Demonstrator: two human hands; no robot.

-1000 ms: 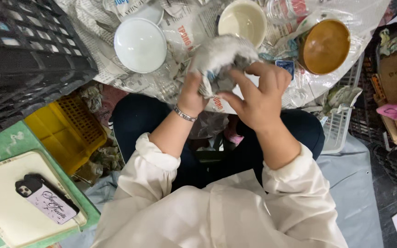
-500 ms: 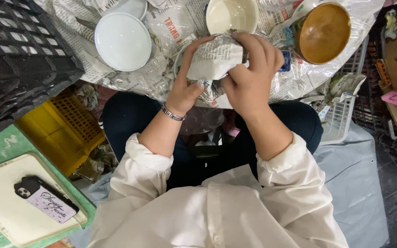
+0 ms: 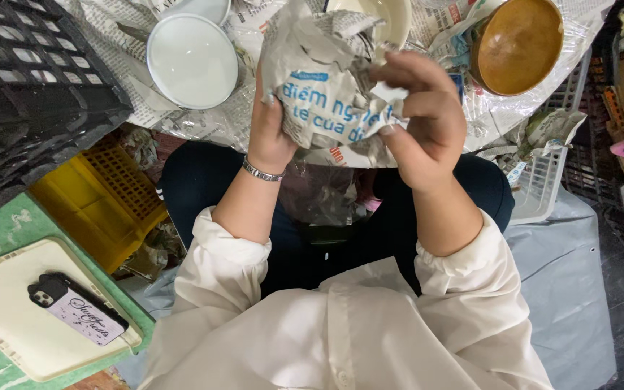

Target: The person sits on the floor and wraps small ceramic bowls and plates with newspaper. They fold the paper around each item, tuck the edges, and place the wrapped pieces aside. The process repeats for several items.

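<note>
Both hands, left [image 3: 272, 137] and right [image 3: 427, 123], grasp a newspaper bundle [image 3: 330, 94] above my lap; I judge wrapping nearly done, loose flaps remaining. White bowl [image 3: 191, 61] and brown bowl [image 3: 518, 45] sit unwrapped beyond.

The newspaper-wrapped bundle [image 3: 330, 94] is grey-white newsprint with bold blue lettering and a small blue patch; the sheets of newspaper [image 3: 204, 119] spread beneath are grey with dense black print; the plate [image 3: 191, 61] is plain white; one bowl [image 3: 518, 45] is glossy brown-ochre inside, another bowl [image 3: 391, 18] cream; the crate [image 3: 30, 87] is black, the basket [image 3: 102, 198] yellow; the shirt [image 3: 348, 332] is white, the trousers [image 3: 189, 180] navy; the bracelet [image 3: 261, 172] silver; the phone [image 3: 77, 309] black with a white patterned case.
</note>
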